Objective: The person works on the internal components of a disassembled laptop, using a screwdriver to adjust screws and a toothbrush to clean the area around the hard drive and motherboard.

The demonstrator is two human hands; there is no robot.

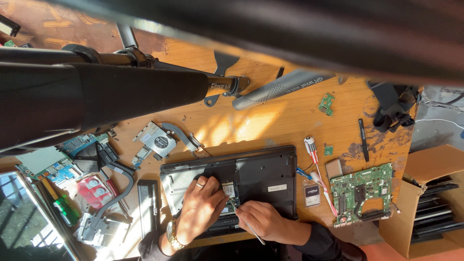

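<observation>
— Your left hand (202, 208), with a ring on one finger and a gold watch at the wrist, lies on the upturned black plastic laptop base (261, 174), fingers half curled and pressed around the open bay. It holds nothing that I can make out. What is under it?

— You have the small green circuit card (231, 191) seated in that bay, just beside your left fingertips. The laptop base sits at the near edge of the worn wooden workbench (270, 121), the biggest thing in view apart from the dark blurred bars across the top.

— And your right hand (258, 220)?

— You close it in a pinch on the thin metal tool (246, 223), whose tip points up at the green card while its tail slants down past your knuckles. The hands are near each other, nearly touching over the bay.

— What lies around you?

— On your right side, a large green motherboard (365, 191) lies just beside a brown cardboard box (425, 203) holding dark flat slabs. Between motherboard and laptop lie a small packaged memory part (312, 195) and a red-and-white handled screwdriver (311, 150). On your left, a silver cooling fan with a curved heat pipe (162, 139) rests above a long black battery bar (148, 205). Further left you have a green-handled screwdriver (65, 208). Far up the bench sit a black pen (363, 139) and a tiny green board with red parts (326, 103).
</observation>
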